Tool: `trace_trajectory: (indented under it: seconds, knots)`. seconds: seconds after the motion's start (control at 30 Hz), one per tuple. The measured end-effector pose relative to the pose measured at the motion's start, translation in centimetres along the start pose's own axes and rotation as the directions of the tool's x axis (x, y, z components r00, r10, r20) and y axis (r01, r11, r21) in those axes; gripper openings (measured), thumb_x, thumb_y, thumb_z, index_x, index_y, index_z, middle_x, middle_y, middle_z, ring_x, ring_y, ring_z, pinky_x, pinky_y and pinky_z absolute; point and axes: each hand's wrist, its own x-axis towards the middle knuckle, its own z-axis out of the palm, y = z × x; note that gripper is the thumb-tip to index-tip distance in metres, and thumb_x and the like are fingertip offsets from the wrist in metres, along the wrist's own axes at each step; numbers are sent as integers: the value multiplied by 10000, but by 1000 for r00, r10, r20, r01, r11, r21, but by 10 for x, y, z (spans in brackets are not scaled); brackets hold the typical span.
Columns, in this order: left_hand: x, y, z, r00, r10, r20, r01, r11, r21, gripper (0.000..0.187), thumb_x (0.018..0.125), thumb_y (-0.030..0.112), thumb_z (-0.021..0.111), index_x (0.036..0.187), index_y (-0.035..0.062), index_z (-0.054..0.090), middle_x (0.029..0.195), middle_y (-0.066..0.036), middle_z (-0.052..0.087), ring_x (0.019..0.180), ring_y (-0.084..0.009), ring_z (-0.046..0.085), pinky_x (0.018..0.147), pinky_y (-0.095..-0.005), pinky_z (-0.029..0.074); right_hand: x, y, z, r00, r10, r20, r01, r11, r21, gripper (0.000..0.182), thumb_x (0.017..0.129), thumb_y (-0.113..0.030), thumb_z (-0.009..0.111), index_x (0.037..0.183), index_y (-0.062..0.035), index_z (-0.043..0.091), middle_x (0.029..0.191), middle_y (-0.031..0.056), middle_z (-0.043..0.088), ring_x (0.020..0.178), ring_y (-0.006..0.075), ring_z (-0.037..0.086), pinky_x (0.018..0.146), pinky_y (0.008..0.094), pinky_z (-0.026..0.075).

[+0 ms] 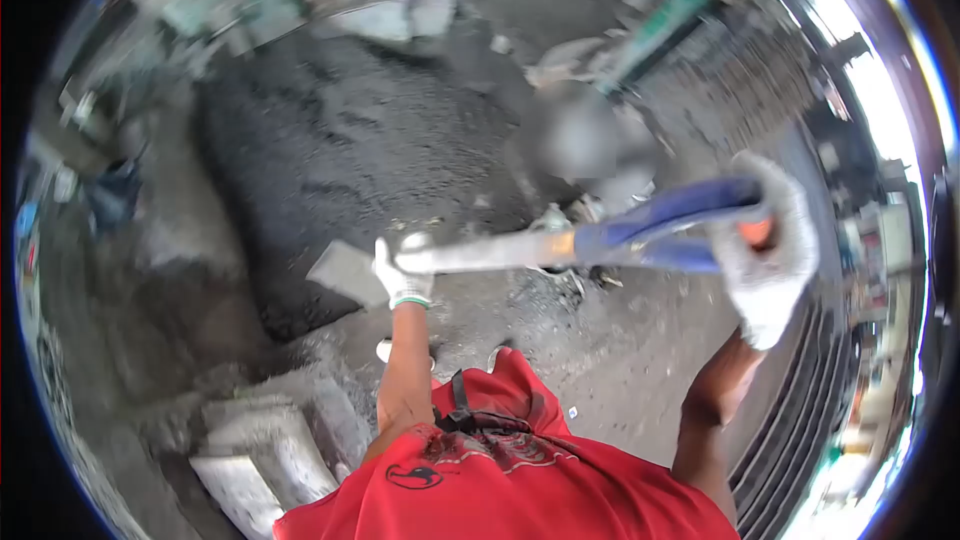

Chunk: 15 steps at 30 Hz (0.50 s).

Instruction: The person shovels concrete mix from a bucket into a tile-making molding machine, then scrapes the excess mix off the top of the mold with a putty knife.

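Observation:
A shovel (495,252) with a pale shaft and a blue D-shaped handle lies across my front, nearly level. My left hand (403,278), in a white knitted glove with a green cuff, is wrapped round the shaft close to the blade. The flat grey blade (346,274) sticks out to the left of it, over the edge of a dark grey, damp-looking heap (370,140). My right hand (772,260), in a white glove too, is closed on the D-shaped handle at the right. Motion blurs the right hand and the handle.
Pale sacks or blocks (265,460) lie at lower left, beside a raised grey ledge (185,200). A green beam (680,20) slants at upper right. Dark ridged strips (795,400) run along the right. Beyond the shaft is a blurred pale shape (590,140) that I cannot make out.

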Motion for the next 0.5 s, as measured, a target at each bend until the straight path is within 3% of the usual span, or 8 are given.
trace_trajectory:
  seconds: [0.07, 0.13, 0.17, 0.2, 0.27, 0.4, 0.43, 0.5]
  knots:
    - [-9, 4, -48, 998, 1, -55, 7, 991, 137, 150, 924, 220, 652, 939, 101, 562, 822, -109, 642, 712, -291, 633, 724, -451, 569, -36, 4, -6, 989, 144, -42, -147, 986, -81, 365, 829, -41, 768, 1179, -16, 668, 938, 101, 723, 828, 153, 691, 793, 297, 554]
    - [-20, -53, -40, 993, 69, -94, -26, 915, 404, 112, 911, 160, 650, 858, 85, 585, 784, -116, 654, 686, -275, 631, 714, -418, 569, -134, 130, -32, 871, 478, -110, -487, 870, -80, 352, 830, -78, 764, 1164, -28, 662, 852, 111, 691, 762, 125, 629, 737, 302, 537]
    - [-45, -78, -44, 970, 78, -231, 40, 883, 467, 126, 898, 145, 658, 806, 71, 613, 769, -125, 676, 678, -272, 639, 709, -405, 573, -180, 168, -52, 785, 618, -50, -618, 774, -138, 307, 830, -93, 753, 1111, -19, 652, 806, 112, 675, 704, 134, 597, 695, 314, 526]
    - [-48, -84, -63, 978, 80, -191, 38, 838, 544, 136, 893, 156, 669, 810, 64, 615, 734, -118, 669, 683, -271, 644, 711, -394, 573, -241, 215, -56, 732, 680, -44, -678, 721, -141, 249, 828, -105, 745, 1040, -20, 645, 766, 106, 660, 657, 157, 564, 659, 321, 509]
    - [-71, -110, -65, 962, 155, -223, 31, 751, 659, 161, 872, 207, 707, 807, 88, 620, 725, -94, 649, 674, -269, 638, 696, -396, 566, -347, 265, -53, 475, 880, -15, -878, 475, 56, 150, 821, -121, 755, 884, -38, 648, 628, 73, 611, 551, 144, 595, 533, 327, 478]
    - [-139, -162, -81, 987, 120, -108, 3, 659, 752, 156, 856, 229, 724, 802, 161, 594, 673, -35, 558, 623, -229, 593, 655, -400, 554, -526, 286, -51, 38, 969, 244, -926, -57, 374, 82, 870, -80, 686, 899, -7, 709, 620, 33, 602, 506, 127, 582, 454, 326, 452]
    - [-149, -181, -85, 986, 167, -27, -65, 522, 850, 178, 857, 247, 718, 789, 162, 578, 684, -36, 566, 612, -228, 586, 633, -383, 546, -555, 296, -46, -154, 936, 316, -873, -279, 401, 103, 884, -101, 680, 890, -1, 708, 610, 37, 592, 488, 123, 560, 438, 317, 427]
    - [-171, -195, -106, 992, 85, -94, 39, 500, 865, 199, 863, 272, 710, 791, 148, 573, 680, -45, 561, 607, -230, 593, 620, -381, 543, -621, 292, -61, -186, 919, 347, -898, -302, 319, 142, 866, -141, 722, 908, -9, 689, 642, 35, 599, 482, 126, 545, 428, 316, 421]
